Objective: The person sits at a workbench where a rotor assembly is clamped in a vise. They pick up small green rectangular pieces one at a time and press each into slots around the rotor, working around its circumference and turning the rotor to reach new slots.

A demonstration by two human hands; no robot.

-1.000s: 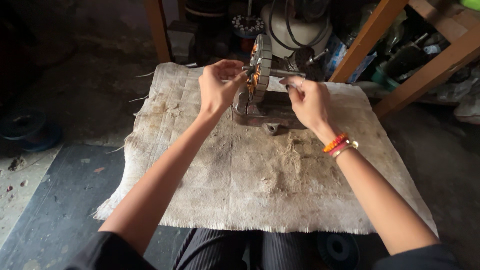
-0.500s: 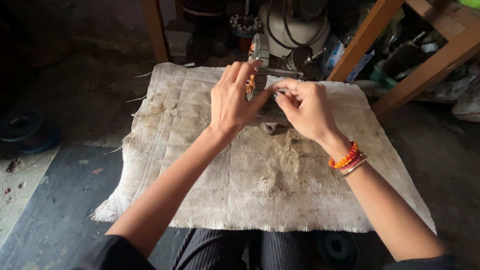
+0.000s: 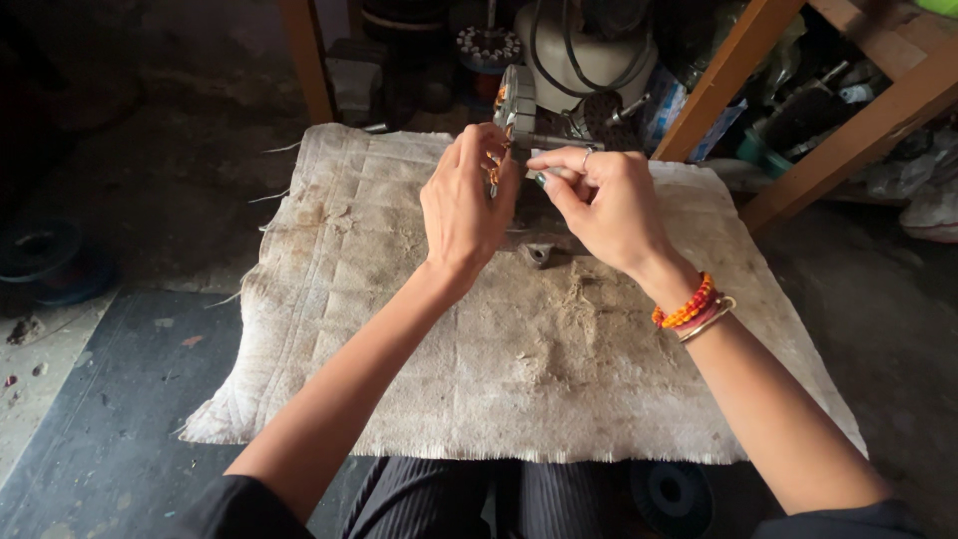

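Observation:
A round metal motor part with copper-coloured windings (image 3: 514, 100) stands upright on a small metal stand (image 3: 539, 250) at the far side of a dirty woven cloth (image 3: 519, 379). My left hand (image 3: 464, 205) is raised against the near face of the part, fingertips on its windings. To the right, my right hand (image 3: 604, 200) pinches something thin and small beside the part; I cannot tell what it is. Both hands hide most of the stand and the lower part.
Slanted wooden beams (image 3: 728, 75) rise at the back right, with tools and clutter behind them. A pale machine body with black cables (image 3: 584, 50) stands just behind the cloth. A dark round disc (image 3: 45, 250) lies on the floor at left, another (image 3: 674, 494) by my knees.
Both hands have drawn closer together on the wound part. My head has moved nearer and lower, so the part now sits higher in view.

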